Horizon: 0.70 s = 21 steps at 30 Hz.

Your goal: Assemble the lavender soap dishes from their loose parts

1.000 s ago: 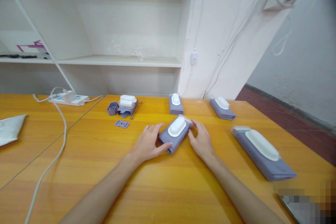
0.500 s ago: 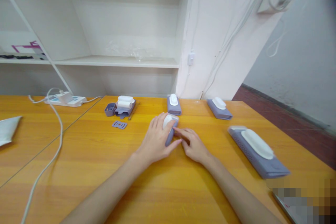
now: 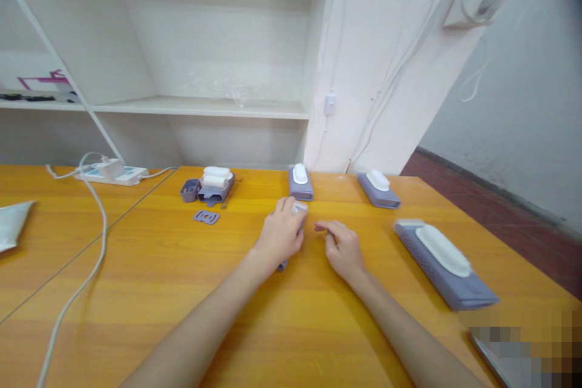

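My left hand (image 3: 280, 230) is closed over a purple-grey box with a white top piece (image 3: 299, 207), which lies on the table in front of me. Most of this box is hidden under the palm; its white end shows past the fingers and a purple corner below the hand. Just to the right, my right hand (image 3: 343, 248) hovers apart from the box. Its index finger points left, the other fingers are curled, and I see nothing in it.
Similar boxes (image 3: 301, 191) (image 3: 379, 191) (image 3: 448, 264) stand behind and to the right. A box with white rolls (image 3: 216, 185), a small purple cup (image 3: 190, 190) and a flat slotted plate (image 3: 206, 217) are at the back left. A power strip (image 3: 116, 173) trails a white cable (image 3: 103, 236).
My left hand has come down over the box, covering more of it, and its thumb has drawn in. My right hand has moved away from the box to the right.
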### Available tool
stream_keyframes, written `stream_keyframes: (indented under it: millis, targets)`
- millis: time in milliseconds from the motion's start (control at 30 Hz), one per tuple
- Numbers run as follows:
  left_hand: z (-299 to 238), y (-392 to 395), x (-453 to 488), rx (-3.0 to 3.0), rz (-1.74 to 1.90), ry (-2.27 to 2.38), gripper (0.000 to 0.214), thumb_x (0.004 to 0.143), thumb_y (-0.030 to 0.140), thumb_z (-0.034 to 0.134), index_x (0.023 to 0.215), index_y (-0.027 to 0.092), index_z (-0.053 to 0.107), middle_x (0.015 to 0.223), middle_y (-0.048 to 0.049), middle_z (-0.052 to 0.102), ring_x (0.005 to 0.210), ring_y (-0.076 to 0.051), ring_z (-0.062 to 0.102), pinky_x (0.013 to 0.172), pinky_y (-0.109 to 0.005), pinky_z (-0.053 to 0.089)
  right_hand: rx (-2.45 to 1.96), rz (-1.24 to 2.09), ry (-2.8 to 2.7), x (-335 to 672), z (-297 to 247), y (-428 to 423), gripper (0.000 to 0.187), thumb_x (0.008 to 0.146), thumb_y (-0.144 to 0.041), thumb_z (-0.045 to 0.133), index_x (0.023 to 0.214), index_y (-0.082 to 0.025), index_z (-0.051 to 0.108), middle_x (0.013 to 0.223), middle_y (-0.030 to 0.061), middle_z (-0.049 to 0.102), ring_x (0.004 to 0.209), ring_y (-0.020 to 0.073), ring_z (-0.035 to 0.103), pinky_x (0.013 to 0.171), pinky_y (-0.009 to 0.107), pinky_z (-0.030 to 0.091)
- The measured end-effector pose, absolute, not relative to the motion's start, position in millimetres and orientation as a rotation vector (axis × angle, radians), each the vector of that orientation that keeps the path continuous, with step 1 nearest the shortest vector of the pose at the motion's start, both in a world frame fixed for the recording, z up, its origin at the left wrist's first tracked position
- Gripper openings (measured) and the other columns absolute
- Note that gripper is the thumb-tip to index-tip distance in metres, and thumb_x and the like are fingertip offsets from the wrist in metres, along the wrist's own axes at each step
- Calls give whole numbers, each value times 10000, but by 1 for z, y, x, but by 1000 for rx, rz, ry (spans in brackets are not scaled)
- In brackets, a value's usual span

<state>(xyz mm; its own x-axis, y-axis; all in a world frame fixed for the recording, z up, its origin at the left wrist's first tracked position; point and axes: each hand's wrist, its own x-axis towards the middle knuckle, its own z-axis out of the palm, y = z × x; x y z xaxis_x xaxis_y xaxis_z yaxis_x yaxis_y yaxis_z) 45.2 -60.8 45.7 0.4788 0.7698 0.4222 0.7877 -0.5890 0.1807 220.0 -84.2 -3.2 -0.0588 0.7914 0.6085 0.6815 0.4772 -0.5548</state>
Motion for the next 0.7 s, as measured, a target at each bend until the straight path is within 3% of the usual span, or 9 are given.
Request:
stream_keyframes:
  millis: [133,233,367,700]
  targets:
    - [44,-75,25,-2616,-749,-1497,403,762,240,563,1157,264,490,1371,-124,322,1273,-346,286,789,-467,520,-1236,122,-1812,219,-3,-85,343,753,-34,389,900,-196,653,850,38,691,824,190,631,777,346,491]
    - [43,-88,0,-2610,-590,-1544,412,786,251,530,1192,295,480,1334,-107,400,1175,-319,424,762,-452,530,-1231,119,-1820,219,-2,-86,338,752,-34,389,892,-194,651,850,39,688,826,188,630,778,346,493]
    - [42,-111,-46,-2520,-475,-1665,388,809,285,487,1195,320,490,1380,-79,384,1160,-307,460,726,-434,535,-1224,112,-1835,219,-2,-86,336,746,-37,392,888,-199,650,843,37,687,819,188,632,768,344,498]
    - [34,-129,-190,-2299,-385,-1867,457,785,477,487,1213,319,495,1365,-41,411,1156,-292,500,891,-429,471,-1225,100,-1873,219,-4,-85,330,745,-35,392,879,-192,649,843,35,685,822,179,634,771,331,502]
